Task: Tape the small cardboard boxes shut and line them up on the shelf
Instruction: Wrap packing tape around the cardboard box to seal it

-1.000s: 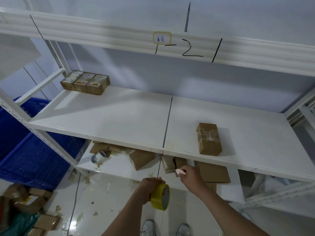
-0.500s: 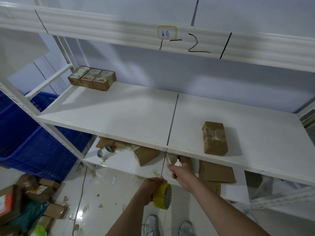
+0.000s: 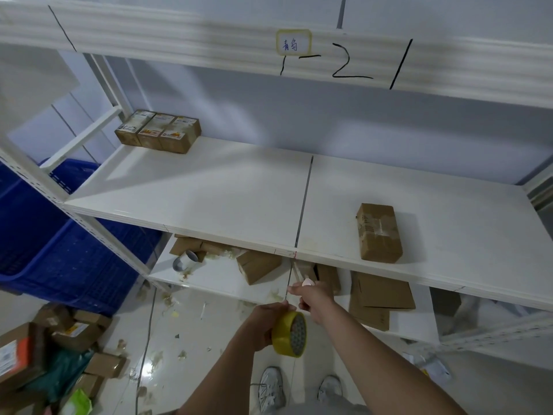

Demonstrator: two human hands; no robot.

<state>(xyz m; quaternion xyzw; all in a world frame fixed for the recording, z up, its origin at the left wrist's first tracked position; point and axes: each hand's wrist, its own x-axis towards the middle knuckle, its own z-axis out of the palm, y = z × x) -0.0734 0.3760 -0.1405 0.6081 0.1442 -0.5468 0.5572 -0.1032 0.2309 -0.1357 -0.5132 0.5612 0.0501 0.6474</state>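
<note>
White shelf is holding one brown box near its front edge. Your left hand is gripping the yellow tape roll while your right hand is pinching the tape end, likely for sealing.

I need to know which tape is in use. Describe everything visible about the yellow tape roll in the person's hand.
The yellow tape roll is a thick ring of glossy, translucent yellowish tape wound on a core whose open end, showing a dark dotted pattern, faces the camera. It is held on edge below the front of the white middle shelf. The left hand grips it from the left side, while the right hand pinches something just above it, seemingly a pulled strip, too thin to confirm.
</note>
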